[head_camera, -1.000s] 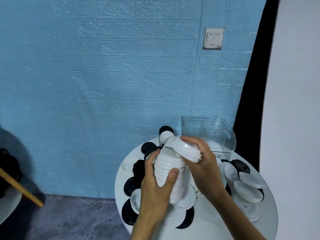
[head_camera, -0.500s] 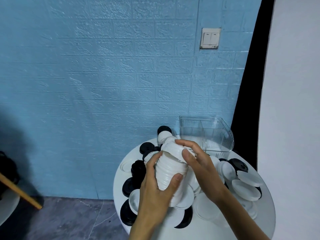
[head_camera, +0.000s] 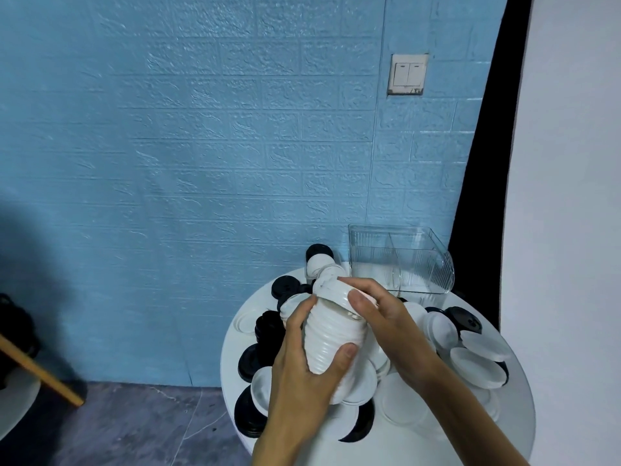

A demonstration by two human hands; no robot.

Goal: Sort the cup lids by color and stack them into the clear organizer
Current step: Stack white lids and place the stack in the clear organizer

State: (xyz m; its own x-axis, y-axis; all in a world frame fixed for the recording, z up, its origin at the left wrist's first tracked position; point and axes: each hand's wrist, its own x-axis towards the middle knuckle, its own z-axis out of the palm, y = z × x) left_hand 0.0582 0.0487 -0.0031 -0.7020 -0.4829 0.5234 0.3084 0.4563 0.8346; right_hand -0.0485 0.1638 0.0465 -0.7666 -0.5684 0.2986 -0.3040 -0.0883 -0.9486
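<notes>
- left hand (head_camera: 302,368) wrapped round the middle of a stack of white lids (head_camera: 331,334), thumb on the near side, fingers on the far side
- right hand (head_camera: 383,317) clamped on the top white lid (head_camera: 339,295), seating it on the stack; hands close together, both on the one stack
- stack's long axis near upright, top leaning away from the person and a bit left
- clear organizer (head_camera: 400,260) lies beyond the hands, up and to the right, just past the right hand's fingertips; right hand is nearer to it
- organizer has a divider, two compartments; both look empty, no lids in yet
- round white table (head_camera: 470,432) under the hands; loose white lids (head_camera: 477,363) right of the right hand, black lids (head_camera: 268,327) mostly left of and below the left hand
- judgement: white stack not yet complete, black ones unsorted, early in task
</notes>
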